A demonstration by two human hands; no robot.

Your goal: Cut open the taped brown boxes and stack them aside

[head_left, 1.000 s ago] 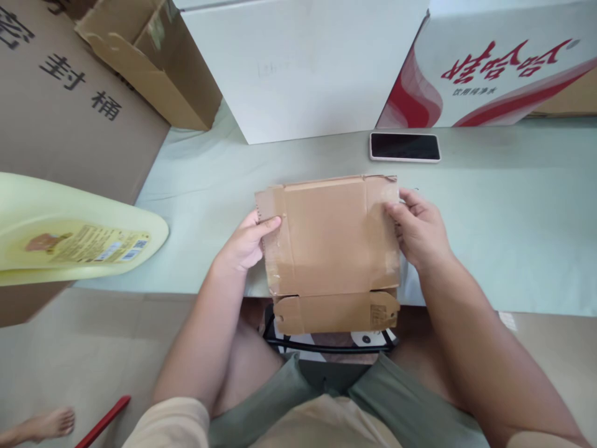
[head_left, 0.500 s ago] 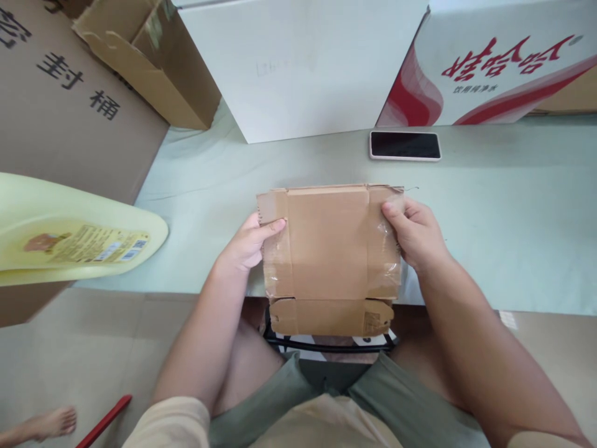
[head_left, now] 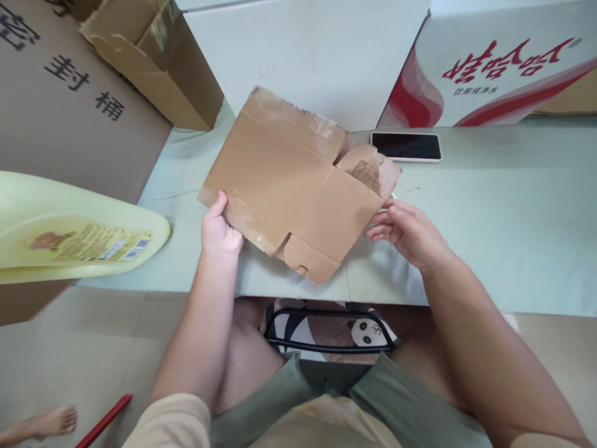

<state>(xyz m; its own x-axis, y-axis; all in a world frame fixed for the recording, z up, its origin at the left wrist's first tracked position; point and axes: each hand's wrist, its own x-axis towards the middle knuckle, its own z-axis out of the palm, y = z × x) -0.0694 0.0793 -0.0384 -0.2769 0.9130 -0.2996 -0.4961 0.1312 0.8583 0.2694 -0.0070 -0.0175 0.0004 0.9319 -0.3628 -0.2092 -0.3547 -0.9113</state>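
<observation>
A flattened brown cardboard box (head_left: 293,183) with strips of clear tape is lifted and tilted above the pale green table (head_left: 504,218). My left hand (head_left: 217,230) is closed on its lower left corner, thumb on top. My right hand (head_left: 410,233) is at the box's right edge, with its fingers partly curled and touching the cardboard from below. The box's upper flaps point away from me, toward the white box behind.
A black phone (head_left: 407,146) lies on the table behind the cardboard. A white box (head_left: 303,56), a red-and-white carton (head_left: 504,62) and brown cartons (head_left: 69,106) line the back and left. A yellow plastic item (head_left: 69,230) juts in from the left. Another person's foot (head_left: 41,423) shows at lower left.
The cardboard box has been lifted off the table edge, turned and unfolded, now tilted up and to the left. My left hand moved to its lower left corner; my right hand loosened its grip.
</observation>
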